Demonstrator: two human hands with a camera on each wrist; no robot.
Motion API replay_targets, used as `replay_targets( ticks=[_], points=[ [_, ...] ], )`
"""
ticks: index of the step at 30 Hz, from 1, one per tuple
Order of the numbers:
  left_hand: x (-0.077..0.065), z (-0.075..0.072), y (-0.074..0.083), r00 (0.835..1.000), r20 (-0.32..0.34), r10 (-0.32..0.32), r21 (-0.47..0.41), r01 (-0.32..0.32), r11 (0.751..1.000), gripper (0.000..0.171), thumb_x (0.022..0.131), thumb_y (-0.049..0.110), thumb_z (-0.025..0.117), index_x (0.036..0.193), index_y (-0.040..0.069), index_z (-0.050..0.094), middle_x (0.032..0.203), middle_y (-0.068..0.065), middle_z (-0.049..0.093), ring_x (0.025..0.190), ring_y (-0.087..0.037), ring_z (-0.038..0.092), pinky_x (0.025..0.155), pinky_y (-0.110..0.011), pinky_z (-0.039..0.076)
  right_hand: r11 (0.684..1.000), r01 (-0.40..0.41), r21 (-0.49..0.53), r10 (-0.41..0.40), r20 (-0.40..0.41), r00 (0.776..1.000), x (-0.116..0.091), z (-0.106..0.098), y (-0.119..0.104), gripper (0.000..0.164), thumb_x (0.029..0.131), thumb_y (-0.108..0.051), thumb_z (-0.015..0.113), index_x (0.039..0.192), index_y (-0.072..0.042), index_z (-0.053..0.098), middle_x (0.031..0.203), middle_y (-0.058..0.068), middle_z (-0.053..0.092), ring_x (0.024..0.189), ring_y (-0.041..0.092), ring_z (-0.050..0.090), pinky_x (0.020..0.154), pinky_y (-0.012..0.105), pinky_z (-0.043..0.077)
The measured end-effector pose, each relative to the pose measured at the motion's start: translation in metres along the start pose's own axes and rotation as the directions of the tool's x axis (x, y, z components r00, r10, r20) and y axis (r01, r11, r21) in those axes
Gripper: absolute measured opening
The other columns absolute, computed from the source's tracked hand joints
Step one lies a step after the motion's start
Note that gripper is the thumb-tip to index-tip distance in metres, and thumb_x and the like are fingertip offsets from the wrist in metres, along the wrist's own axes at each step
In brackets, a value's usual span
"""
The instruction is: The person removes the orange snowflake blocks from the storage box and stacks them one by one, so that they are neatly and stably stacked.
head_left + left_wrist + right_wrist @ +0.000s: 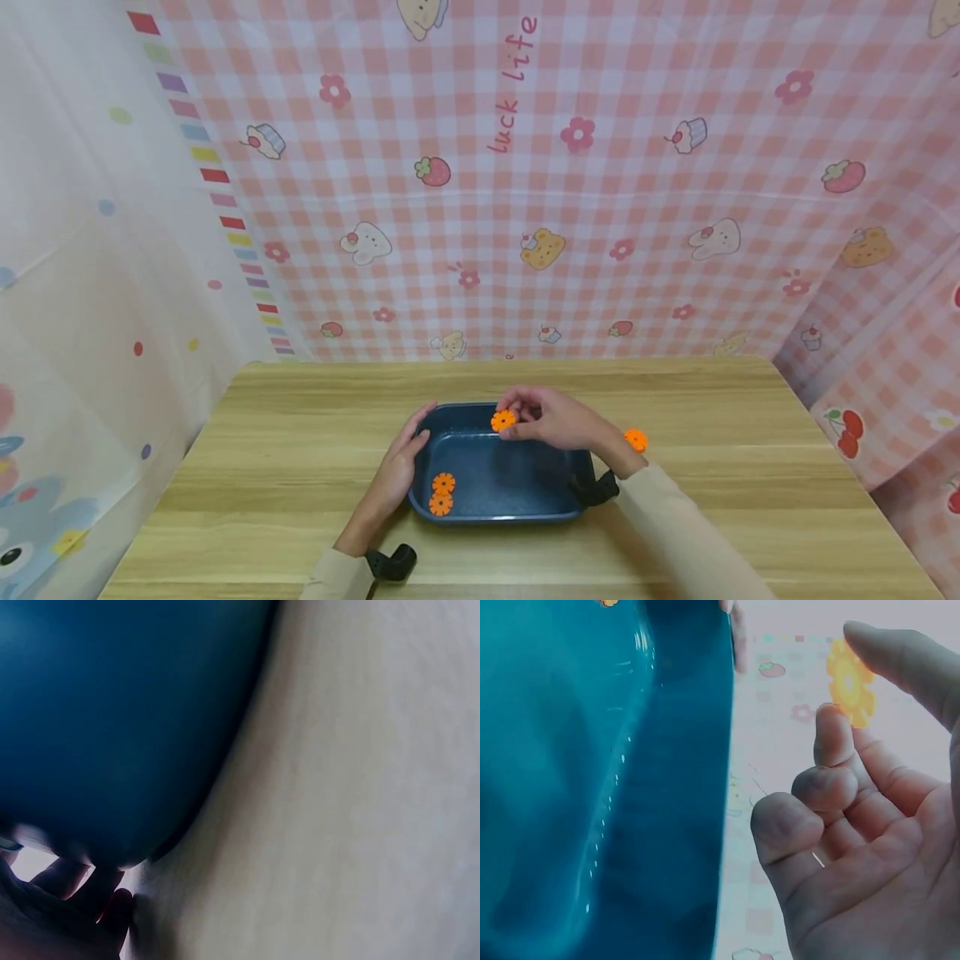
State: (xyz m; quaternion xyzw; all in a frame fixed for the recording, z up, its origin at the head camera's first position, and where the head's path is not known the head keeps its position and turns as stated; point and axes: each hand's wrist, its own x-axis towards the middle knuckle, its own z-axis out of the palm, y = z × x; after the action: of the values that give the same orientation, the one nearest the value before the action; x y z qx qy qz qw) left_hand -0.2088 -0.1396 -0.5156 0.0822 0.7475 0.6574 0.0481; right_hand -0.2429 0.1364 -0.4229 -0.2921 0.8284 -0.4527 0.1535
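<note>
A dark blue rectangular tray [517,487] lies on the wooden table. My left hand [400,462] holds its left side, thumb at the rim and fingers along the outer wall; in the left wrist view those fingertips [101,889] touch the tray's outside. Above the tray's far part, my right hand [558,419] pinches an orange notched disc [850,684] between thumb and index finger, the other fingers loosely curled. Inside the tray's near left corner lie an orange disc [443,483] and a second orange disc [441,505], their edges meeting.
One more orange disc [636,440] rests on the table [712,500] right of the tray, beside the right wrist. A pink checked cloth [480,275] hangs behind the table's back edge. Black wrist cameras [393,564] sit on both wrists.
</note>
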Motion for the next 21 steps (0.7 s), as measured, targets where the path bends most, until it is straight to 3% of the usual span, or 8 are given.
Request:
replay_targets(
  ticks=[8,15,21],
  points=[
    [0.001,0.000,-0.002,1.000,0.008,0.004,0.008,-0.004,1.000,0.046,0.108,0.020,0.030,0.154,0.017,0.034,0.163,-0.005,0.024,0.152,-0.027,0.012,0.122,-0.054,0.004,0.999,0.027,0.020,-0.026,-0.049,0.998,-0.023,-0.019,0.010,0.027,0.091,-0.024,0.073,0.113,-0.013,0.063,0.088,0.004,0.052,0.073,0.019,0.045,0.061,0.022,0.036],
    [0.001,-0.001,-0.003,1.000,0.011,0.002,0.018,-0.002,1.000,0.046,0.109,0.020,0.030,0.154,0.018,0.034,0.163,-0.004,0.023,0.152,-0.026,0.012,0.122,-0.054,0.003,1.000,-0.013,-0.007,0.012,-0.141,0.990,-0.047,-0.033,0.021,0.030,0.089,-0.028,0.074,0.116,-0.018,0.064,0.088,0.004,0.054,0.074,0.020,0.048,0.060,0.022,0.038],
    [0.000,0.000,-0.002,1.000,0.005,0.004,0.015,-0.004,1.000,0.046,0.108,0.020,0.031,0.154,0.017,0.034,0.163,-0.005,0.024,0.152,-0.026,0.012,0.122,-0.054,0.004,0.999,-0.043,0.034,0.049,-0.202,0.978,-0.067,-0.043,0.036,0.028,0.090,-0.026,0.073,0.116,-0.017,0.065,0.089,0.006,0.052,0.074,0.021,0.046,0.059,0.022,0.036]
  ],
)
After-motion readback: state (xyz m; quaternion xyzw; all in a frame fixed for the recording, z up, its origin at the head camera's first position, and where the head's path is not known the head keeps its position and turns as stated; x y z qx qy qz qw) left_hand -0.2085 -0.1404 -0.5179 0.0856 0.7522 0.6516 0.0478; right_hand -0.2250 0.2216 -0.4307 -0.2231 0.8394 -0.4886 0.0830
